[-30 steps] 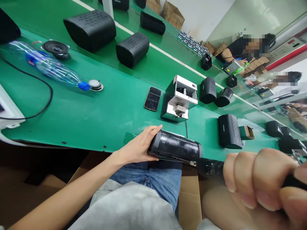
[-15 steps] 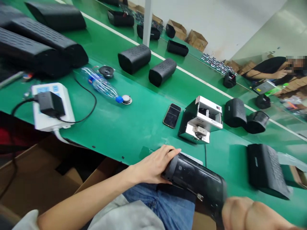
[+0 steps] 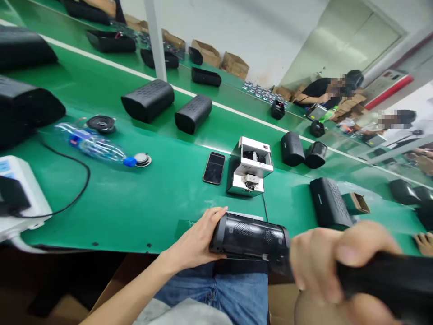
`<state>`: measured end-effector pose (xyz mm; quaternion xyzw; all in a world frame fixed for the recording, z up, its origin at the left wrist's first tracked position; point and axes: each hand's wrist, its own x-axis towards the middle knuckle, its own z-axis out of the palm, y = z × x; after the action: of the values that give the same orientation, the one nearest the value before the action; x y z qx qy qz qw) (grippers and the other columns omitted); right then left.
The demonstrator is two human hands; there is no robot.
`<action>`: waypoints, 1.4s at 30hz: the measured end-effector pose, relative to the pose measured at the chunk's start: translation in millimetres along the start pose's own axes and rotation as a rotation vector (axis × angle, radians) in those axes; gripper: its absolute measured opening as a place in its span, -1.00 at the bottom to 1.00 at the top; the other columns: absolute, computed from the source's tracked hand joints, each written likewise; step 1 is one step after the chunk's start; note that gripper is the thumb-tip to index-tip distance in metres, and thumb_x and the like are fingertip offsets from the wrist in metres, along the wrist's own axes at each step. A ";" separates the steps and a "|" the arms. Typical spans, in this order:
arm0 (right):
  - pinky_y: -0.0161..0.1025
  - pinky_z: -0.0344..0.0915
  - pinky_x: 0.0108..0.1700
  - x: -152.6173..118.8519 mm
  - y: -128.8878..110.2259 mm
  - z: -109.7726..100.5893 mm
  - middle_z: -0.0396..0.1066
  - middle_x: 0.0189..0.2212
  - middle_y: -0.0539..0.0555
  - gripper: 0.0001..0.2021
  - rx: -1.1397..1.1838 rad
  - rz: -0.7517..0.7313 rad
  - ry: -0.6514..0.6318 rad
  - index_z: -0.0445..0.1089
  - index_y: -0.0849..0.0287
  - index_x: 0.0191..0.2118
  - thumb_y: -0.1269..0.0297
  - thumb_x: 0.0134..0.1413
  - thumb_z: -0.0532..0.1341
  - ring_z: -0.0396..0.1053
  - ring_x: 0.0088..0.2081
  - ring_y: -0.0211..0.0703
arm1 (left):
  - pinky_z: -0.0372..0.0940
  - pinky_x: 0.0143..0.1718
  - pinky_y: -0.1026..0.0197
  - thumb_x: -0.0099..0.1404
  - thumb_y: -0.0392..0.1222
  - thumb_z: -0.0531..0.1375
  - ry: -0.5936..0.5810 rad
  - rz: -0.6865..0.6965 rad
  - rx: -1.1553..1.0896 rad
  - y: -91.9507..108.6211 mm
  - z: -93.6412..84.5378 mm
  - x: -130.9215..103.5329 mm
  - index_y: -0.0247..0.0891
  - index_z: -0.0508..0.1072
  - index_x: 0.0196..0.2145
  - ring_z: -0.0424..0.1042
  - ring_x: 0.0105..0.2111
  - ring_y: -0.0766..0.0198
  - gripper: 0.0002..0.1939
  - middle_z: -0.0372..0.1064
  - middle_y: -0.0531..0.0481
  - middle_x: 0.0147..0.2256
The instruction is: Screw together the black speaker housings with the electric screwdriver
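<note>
My left hand (image 3: 206,232) is wrapped round the left end of a black speaker housing (image 3: 253,234) at the table's front edge, above my lap. Perforated patches show on the glossy side of the housing, and a small cable plug (image 3: 265,257) hangs by its lower edge. At the lower right, my right hand (image 3: 331,262) is closed around the thick black handle of what looks like an electric screwdriver (image 3: 389,280). Motion blurs its front end near the housing's right end, so I cannot tell whether they touch. A silver screw feeder (image 3: 252,167) stands just beyond the housing.
A phone (image 3: 214,168) lies left of the feeder. Further left are a plastic bottle (image 3: 98,146), a loose speaker driver (image 3: 100,123) and a white power strip (image 3: 23,198). Several black housings stand on the green table (image 3: 162,194). Co-workers (image 3: 321,92) sit at the far right.
My view has swung to the right. My right hand has risen, and the screwdriver handle now shows in it. My left hand keeps its hold on the speaker housing, which lies more level in view.
</note>
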<state>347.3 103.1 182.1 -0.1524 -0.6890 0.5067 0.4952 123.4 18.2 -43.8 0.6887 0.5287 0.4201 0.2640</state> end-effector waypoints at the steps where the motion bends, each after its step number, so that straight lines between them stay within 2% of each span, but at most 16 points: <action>1: -0.32 0.12 -0.78 12.7 -5.7 -6.5 0.16 -0.68 -0.24 -0.79 0.051 -0.032 -0.022 0.55 -0.03 -0.02 0.02 0.48 0.48 0.02 -0.81 -0.32 | 0.38 0.51 -0.57 0.13 -0.38 0.73 -0.011 0.000 0.002 0.1 -0.6 -0.1 0.24 -0.35 0.69 0.29 0.53 -0.46 0.64 0.11 -0.38 0.52; 3: -0.32 0.14 -0.79 40.9 -10.2 -20.5 0.18 -0.69 -0.23 -0.88 0.097 -0.134 -0.035 0.62 -0.02 -0.01 0.16 0.45 0.49 0.00 -0.83 -0.34 | 0.36 0.52 -0.58 0.14 -0.39 0.72 -0.030 0.001 0.001 1.0 -1.8 -0.6 0.23 -0.36 0.70 0.27 0.55 -0.47 0.64 0.09 -0.39 0.54; 4: -0.30 0.20 -0.77 55.6 -7.6 -25.6 0.23 -0.68 -0.20 -0.89 0.078 -0.194 -0.027 0.65 -0.02 -0.06 0.23 0.38 0.53 0.07 -0.82 -0.32 | 0.36 0.52 -0.59 0.15 -0.39 0.71 -0.036 0.000 0.000 1.7 -2.3 -1.0 0.23 -0.36 0.70 0.26 0.56 -0.47 0.63 0.08 -0.39 0.54; 5: -0.27 0.29 -0.72 70.1 -1.4 -28.2 0.28 -0.64 -0.18 -0.84 0.044 -0.248 0.091 0.64 -0.02 -0.13 0.29 0.28 0.58 0.16 -0.77 -0.27 | 0.35 0.53 -0.59 0.16 -0.39 0.71 -0.039 -0.006 -0.002 2.3 -2.7 -1.3 0.23 -0.35 0.70 0.25 0.56 -0.47 0.62 0.08 -0.39 0.55; 7: -0.25 0.38 -0.64 96.6 19.5 -25.9 0.33 -0.59 -0.17 -0.77 0.011 -0.345 0.292 0.58 0.00 -0.22 0.37 0.15 0.61 0.32 -0.69 -0.22 | 0.34 0.53 -0.60 0.18 -0.41 0.69 -0.036 -0.023 -0.003 3.3 -3.1 -1.8 0.22 -0.34 0.70 0.23 0.58 -0.47 0.60 0.07 -0.38 0.56; 8: -0.26 0.39 -0.62 107.8 32.3 -21.9 0.34 -0.59 -0.18 -0.76 0.005 -0.371 0.351 0.54 0.02 -0.24 0.38 0.15 0.59 0.34 -0.67 -0.22 | 0.33 0.54 -0.60 0.19 -0.43 0.68 -0.033 -0.029 -0.001 3.4 -3.0 -1.9 0.21 -0.33 0.70 0.22 0.58 -0.47 0.59 0.07 -0.38 0.57; 11: -0.28 0.35 -0.62 130.1 67.3 -7.2 0.31 -0.63 -0.23 -0.80 -0.011 -0.378 0.356 0.49 0.03 -0.25 0.36 0.18 0.52 0.28 -0.69 -0.27 | 0.32 0.55 -0.59 0.20 -0.44 0.67 -0.024 -0.032 0.005 2.5 -2.3 -2.1 0.19 -0.30 0.70 0.22 0.59 -0.46 0.56 0.08 -0.39 0.57; 15: -0.28 0.32 -0.63 138.1 86.4 4.2 0.32 -0.64 -0.21 -0.85 -0.063 -0.307 0.341 0.48 0.05 -0.30 0.35 0.18 0.46 0.26 -0.70 -0.27 | 0.34 0.55 -0.57 0.18 -0.41 0.69 -0.007 -0.016 0.016 -0.6 -1.2 -2.7 0.19 -0.30 0.71 0.24 0.59 -0.45 0.58 0.10 -0.38 0.57; 23: -0.30 0.22 -0.65 145.0 87.3 2.5 0.28 -0.66 -0.22 -0.80 -0.073 -0.257 0.396 0.44 0.04 -0.37 0.28 0.13 0.48 0.20 -0.72 -0.32 | 0.34 0.56 -0.52 0.16 -0.40 0.70 0.008 -0.004 0.016 -2.7 -1.7 -3.0 0.16 -0.25 0.72 0.26 0.59 -0.41 0.58 0.13 -0.37 0.57; 28: -0.29 0.22 -0.66 143.2 89.8 1.1 0.29 -0.65 -0.22 -0.80 -0.030 -0.231 0.377 0.45 0.04 -0.35 0.28 0.10 0.49 0.20 -0.72 -0.31 | 0.34 0.56 -0.51 0.17 -0.39 0.70 0.016 0.016 0.021 -1.0 -3.2 -0.8 0.17 -0.25 0.72 0.27 0.58 -0.40 0.57 0.14 -0.37 0.57; 31: -0.29 0.24 -0.66 136.8 80.3 0.3 0.28 -0.66 -0.23 -0.79 -0.026 -0.192 0.359 0.44 0.04 -0.37 0.30 0.06 0.50 0.22 -0.72 -0.31 | 0.33 0.56 -0.53 0.16 -0.41 0.69 0.012 0.022 0.023 -2.2 -3.3 -0.4 0.18 -0.28 0.73 0.28 0.57 -0.40 0.59 0.14 -0.37 0.56; 34: -0.27 0.23 -0.65 118.6 49.8 -3.7 0.26 -0.66 -0.24 -0.82 -0.022 -0.184 0.363 0.47 0.02 -0.34 0.31 0.06 0.49 0.21 -0.72 -0.29 | 0.33 0.55 -0.54 0.20 -0.36 0.68 0.015 0.038 0.029 -4.2 -3.4 -0.2 0.15 -0.31 0.74 0.27 0.57 -0.42 0.58 0.14 -0.39 0.57; 37: -0.28 0.14 -0.67 85.2 2.8 -12.1 0.20 -0.66 -0.25 -0.82 -0.037 -0.204 0.416 0.51 -0.01 -0.31 0.36 0.03 0.49 0.11 -0.71 -0.33 | 0.30 0.56 -0.56 0.29 -0.26 0.66 0.012 0.060 0.022 -5.6 -3.9 0.3 0.15 -0.31 0.74 0.24 0.59 -0.44 0.50 0.11 -0.41 0.58; 39: -0.28 0.07 -0.69 57.7 -27.5 -19.7 0.16 -0.66 -0.25 -0.78 -0.077 -0.158 0.442 0.52 -0.01 -0.30 0.42 -0.01 0.50 0.02 -0.72 -0.37 | 0.29 0.56 -0.56 0.33 -0.23 0.65 0.005 0.063 0.009 -6.5 -4.4 0.6 0.16 -0.32 0.74 0.23 0.59 -0.45 0.47 0.08 -0.41 0.59; 42: -0.26 0.05 -0.74 18.5 -55.8 -31.4 0.19 -0.66 -0.25 -0.73 -0.127 -0.087 0.383 0.54 -0.01 -0.26 0.47 0.00 0.53 -0.08 -0.76 -0.38 | 0.28 0.56 -0.58 0.33 -0.22 0.64 0.000 0.065 0.000 -8.0 -5.0 0.8 0.17 -0.32 0.74 0.22 0.59 -0.46 0.47 0.07 -0.41 0.59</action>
<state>381.4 108.8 239.1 -0.2468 -0.6187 0.4022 0.6281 115.1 20.9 -47.4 0.7054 0.5061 0.4286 0.2503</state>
